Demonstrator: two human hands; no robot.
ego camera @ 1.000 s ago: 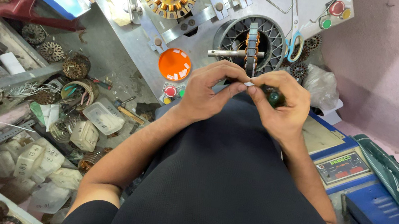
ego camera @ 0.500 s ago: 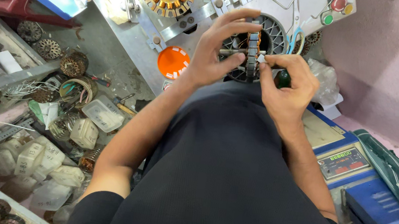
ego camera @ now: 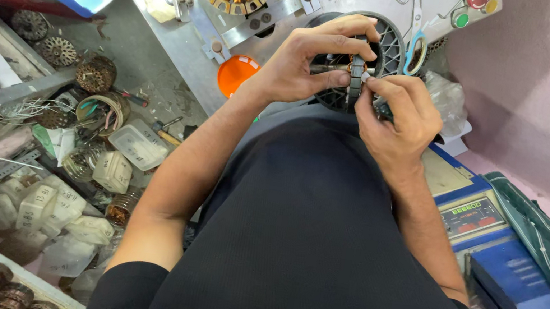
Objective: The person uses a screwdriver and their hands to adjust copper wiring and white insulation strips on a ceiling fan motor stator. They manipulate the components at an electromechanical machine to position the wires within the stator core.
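Small stator core (ego camera: pixel 355 79) is pinched by left hand (ego camera: pixel 303 64) and right hand (ego camera: pixel 397 115) fingers; judged rigid, light (windings fragile), best gripped by rim.

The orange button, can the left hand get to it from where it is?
Probably yes. The orange button lies on the grey panel just beside the left hand, with nothing between them. But that hand is gripping the round stator, so it would have to let go.
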